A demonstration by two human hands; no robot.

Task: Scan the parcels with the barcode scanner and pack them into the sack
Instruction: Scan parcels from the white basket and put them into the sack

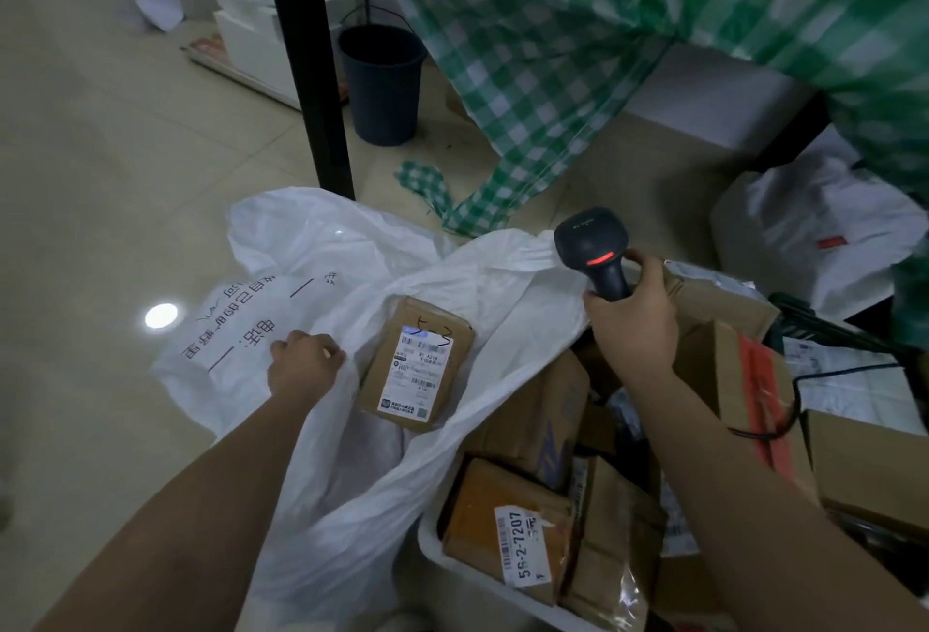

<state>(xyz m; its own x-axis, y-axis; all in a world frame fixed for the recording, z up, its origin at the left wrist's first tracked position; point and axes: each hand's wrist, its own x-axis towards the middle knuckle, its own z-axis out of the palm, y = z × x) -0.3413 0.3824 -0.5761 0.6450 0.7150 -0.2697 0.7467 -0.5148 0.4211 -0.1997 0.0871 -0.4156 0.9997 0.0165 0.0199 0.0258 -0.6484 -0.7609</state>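
Observation:
A white woven sack (311,259) with black printed characters lies open on the floor. Inside its mouth rests a small brown cardboard parcel (417,360) with a white shipping label facing up. My left hand (304,362) grips the sack's near edge just left of that parcel. My right hand (636,319) holds the handle of a black barcode scanner (593,247), whose red light glows; the scanner head is above the sack's right rim. To the lower right, a white bin (442,553) holds several brown parcels, one (507,526) labelled 56-2-7207.
A black table leg (316,78) and a dark bucket (384,83) stand behind the sack. A green checked cloth (578,53) hangs over the table at upper right. More boxes (754,380), a white bagged parcel (824,234) and a black cable (799,400) crowd the right side. Tiled floor (100,179) lies to the left.

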